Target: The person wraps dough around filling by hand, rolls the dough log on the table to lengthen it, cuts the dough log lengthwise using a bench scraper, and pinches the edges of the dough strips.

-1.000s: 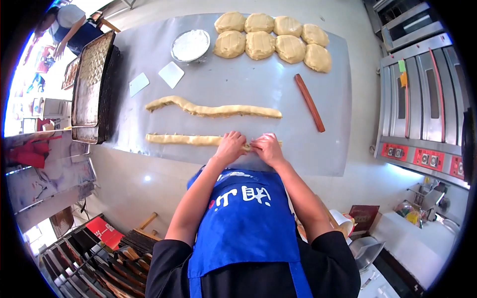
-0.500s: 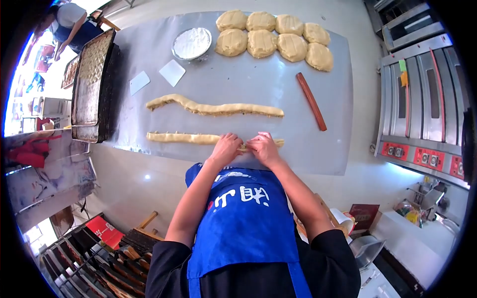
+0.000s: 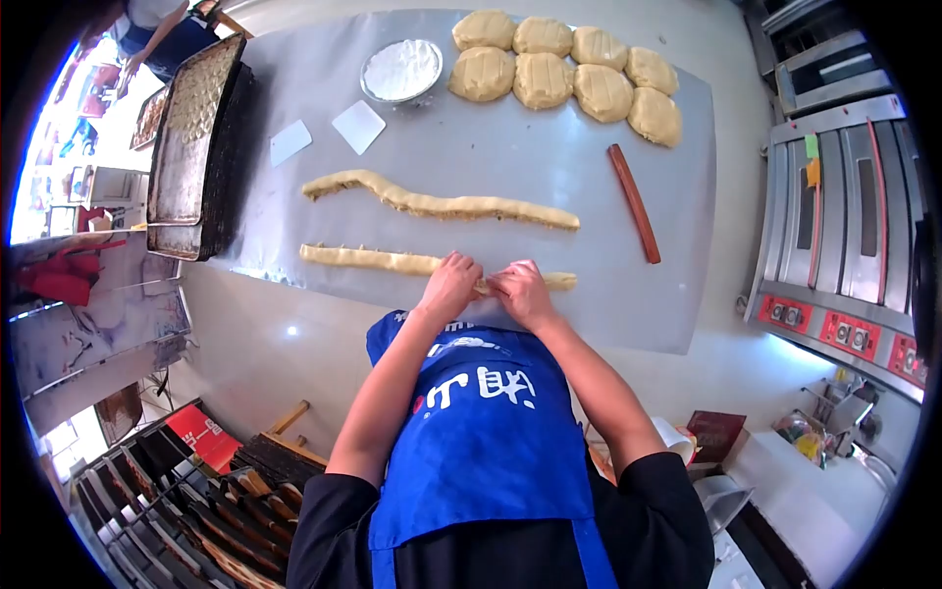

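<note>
A long, thin dough roll lies along the near side of the table, and both hands are on its right half. My left hand is closed on the roll, fingers bent over the dough. Close beside it, my right hand pinches the same roll, whose right end sticks out past the fingers. The dough between the hands is partly hidden. Farther back lies a second, wavy dough roll with darker filling along its lower edge.
Several dough slabs sit at the back. A bowl of white flour, two white scrapers and a wooden rolling pin are on the table. Stacked trays stand left, ovens right. Another person is far left.
The view has shifted a little, so the table's things appear farther right. Both hands stay on the near dough roll, with their fingers slightly moved.
</note>
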{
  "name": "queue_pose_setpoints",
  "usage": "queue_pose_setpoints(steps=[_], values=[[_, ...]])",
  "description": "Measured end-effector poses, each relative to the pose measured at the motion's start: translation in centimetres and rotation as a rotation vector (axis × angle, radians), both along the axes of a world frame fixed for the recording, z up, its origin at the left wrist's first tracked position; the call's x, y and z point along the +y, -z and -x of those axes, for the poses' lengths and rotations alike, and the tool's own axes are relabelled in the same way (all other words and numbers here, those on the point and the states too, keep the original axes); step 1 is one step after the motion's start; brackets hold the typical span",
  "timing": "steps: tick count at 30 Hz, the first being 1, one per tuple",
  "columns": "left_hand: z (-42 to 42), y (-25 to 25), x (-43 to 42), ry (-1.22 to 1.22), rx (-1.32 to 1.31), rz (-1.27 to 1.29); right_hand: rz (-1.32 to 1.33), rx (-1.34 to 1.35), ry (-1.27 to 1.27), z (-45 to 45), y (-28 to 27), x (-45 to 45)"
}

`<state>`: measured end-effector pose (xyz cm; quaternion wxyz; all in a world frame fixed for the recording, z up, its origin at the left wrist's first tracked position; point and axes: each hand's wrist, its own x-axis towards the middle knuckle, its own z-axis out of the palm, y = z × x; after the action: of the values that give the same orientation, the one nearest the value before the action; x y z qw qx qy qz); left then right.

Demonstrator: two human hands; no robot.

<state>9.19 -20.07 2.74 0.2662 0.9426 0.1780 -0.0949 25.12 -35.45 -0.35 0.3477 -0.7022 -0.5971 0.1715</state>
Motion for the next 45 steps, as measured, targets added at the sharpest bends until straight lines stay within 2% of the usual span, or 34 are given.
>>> queue_pose_setpoints(steps=[4,7,9,11,14,16,19,23,25,31,37,41,43,44,45], values=[[0.6,-0.6,0.6,-0.125,-0.121,0.138,0.062,0.034,0.033,0.2,-2.2,0.7],[1.5,0.5,1.8,-0.080,-0.164,0.101,0.047,0.037,-0.022,0.8,-1.0,0.9],[2.0,0.8,2.5,0.021,-0.243,-0.018,0.000,0.026,0.009,1.5,-0.2,1.1],[1.9,1.0,2.7,0.041,-0.195,0.010,-0.049,0.016,0.035,2.1,0.3,1.3],[1.5,0.9,2.4,0.050,-0.134,0.030,0.093,0.076,0.156,2.6,-1.7,2.1],[1.6,0.5,2.8,0.077,-0.090,0.011,0.134,0.039,0.051,2.7,-1.2,2.2],[2.1,0.3,4.6,0.093,-0.131,0.089,0.024,-0.049,0.088,3.5,-1.2,2.4],[3.2,0.7,7.2,0.138,-0.130,0.181,0.143,-0.025,0.144,4.6,-3.3,2.8],[3.3,1.8,7.6,0.116,-0.194,0.245,0.112,-0.031,0.242,5.4,-3.2,2.9],[3.7,1.7,8.1,0.178,-0.301,0.283,0.040,-0.060,0.261,6.6,-2.1,2.9],[4.0,3.2,6.9,0.156,-0.336,0.218,0.109,0.012,0.271,6.3,-4.0,4.3],[3.6,2.2,6.1,0.114,-0.297,0.225,-0.008,-0.040,0.215,6.0,-0.6,3.5],[3.6,1.8,5.2,-0.061,-0.358,0.262,0.002,-0.075,0.152,5.8,-0.3,3.2],[3.5,1.7,5.1,-0.061,-0.355,0.256,-0.004,-0.072,0.151,5.4,-0.3,2.9],[3.3,2.0,5.0,-0.028,-0.333,0.209,0.075,0.052,0.153,4.9,-1.4,2.9]])
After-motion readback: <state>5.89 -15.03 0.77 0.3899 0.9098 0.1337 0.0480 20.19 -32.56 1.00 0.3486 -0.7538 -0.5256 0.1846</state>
